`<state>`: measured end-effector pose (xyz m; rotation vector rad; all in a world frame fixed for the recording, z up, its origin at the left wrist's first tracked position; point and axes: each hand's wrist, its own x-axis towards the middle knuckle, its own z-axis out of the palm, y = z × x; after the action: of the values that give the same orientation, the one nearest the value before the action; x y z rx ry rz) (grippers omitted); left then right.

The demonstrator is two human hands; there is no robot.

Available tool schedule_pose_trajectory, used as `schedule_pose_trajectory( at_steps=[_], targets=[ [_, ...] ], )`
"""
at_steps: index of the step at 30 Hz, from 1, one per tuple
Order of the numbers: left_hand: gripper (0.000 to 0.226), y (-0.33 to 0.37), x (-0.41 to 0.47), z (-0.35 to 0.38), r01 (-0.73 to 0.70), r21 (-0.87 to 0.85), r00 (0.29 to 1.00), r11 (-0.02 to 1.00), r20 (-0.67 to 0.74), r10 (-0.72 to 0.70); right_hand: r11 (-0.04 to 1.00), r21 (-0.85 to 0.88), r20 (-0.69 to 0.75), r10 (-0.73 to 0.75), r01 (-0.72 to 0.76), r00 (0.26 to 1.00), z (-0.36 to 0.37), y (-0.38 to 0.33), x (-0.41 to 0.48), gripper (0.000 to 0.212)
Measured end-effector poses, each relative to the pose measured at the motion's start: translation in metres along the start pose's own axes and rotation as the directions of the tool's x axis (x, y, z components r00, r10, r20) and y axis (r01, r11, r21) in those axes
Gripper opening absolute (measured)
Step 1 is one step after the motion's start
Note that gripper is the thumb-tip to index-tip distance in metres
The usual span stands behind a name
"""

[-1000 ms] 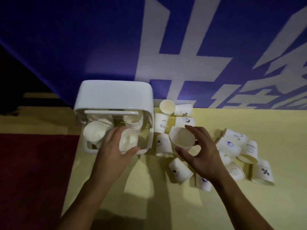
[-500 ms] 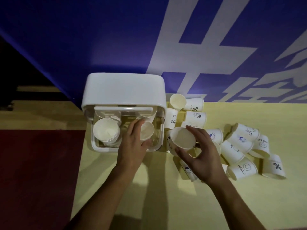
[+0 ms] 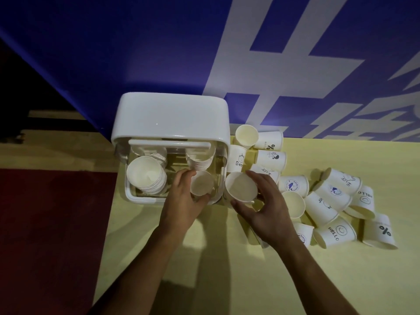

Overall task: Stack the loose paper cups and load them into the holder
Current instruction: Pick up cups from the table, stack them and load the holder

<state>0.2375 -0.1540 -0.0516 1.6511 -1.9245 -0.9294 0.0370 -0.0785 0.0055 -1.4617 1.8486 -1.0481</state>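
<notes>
A white cup holder [image 3: 170,117] with a clear front stands on the yellow table. Inside it sit a stack of cups [image 3: 146,175] at the front left and further stacks behind. My left hand [image 3: 185,201] grips a stack of paper cups [image 3: 201,183] in the holder's front right slot. Just right of the holder, my right hand [image 3: 264,205] holds a single white paper cup [image 3: 241,187], mouth up. Several loose printed cups [image 3: 327,201] lie scattered to the right.
A blue banner with white characters [image 3: 272,64] hangs behind the table. A dark red floor area [image 3: 52,223] lies left of the table edge. More loose cups [image 3: 268,151] rest against the banner beside the holder.
My left hand has settled its cup stack lower into the holder's front right slot. My right hand keeps its cup just right of the holder. The camera view has moved closer.
</notes>
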Motion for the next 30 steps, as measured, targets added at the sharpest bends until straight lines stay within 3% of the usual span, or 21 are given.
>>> schedule_pose_trajectory(
  at_steps=[7, 12, 18, 27, 30],
  targets=[
    [0.085, -0.001, -0.004, -0.009, 0.044, -0.108, 0.999, 0.993, 0.035, -0.040, 0.993, 0.086, -0.041, -0.082, 0.086, 0.996, 0.024, -0.014, 0.009, 0.066],
    [0.061, -0.008, -0.009, -0.012, 0.074, -0.198, 0.997, 0.977, 0.042, -0.067, 0.982, 0.077, -0.034, -0.171, 0.173, 0.985, 0.049, -0.018, 0.019, 0.061],
    [0.033, -0.003, 0.004, -0.008, 0.142, -0.199, 0.990, 0.970, 0.022, -0.140, 0.990, -0.057, 0.062, -0.125, 0.129, 0.990, 0.071, 0.003, 0.025, 0.063],
    [0.027, -0.004, 0.010, -0.010, 0.132, -0.199, 0.991, 0.971, 0.040, -0.126, 0.904, -0.421, 0.159, -0.002, 0.070, 0.987, 0.086, 0.013, 0.031, 0.084],
    [0.028, -0.004, 0.009, -0.011, 0.119, -0.196, 0.993, 0.973, 0.023, -0.117, 0.909, -0.414, 0.144, 0.019, 0.043, 0.989, 0.089, 0.012, 0.031, 0.084]
  ],
)
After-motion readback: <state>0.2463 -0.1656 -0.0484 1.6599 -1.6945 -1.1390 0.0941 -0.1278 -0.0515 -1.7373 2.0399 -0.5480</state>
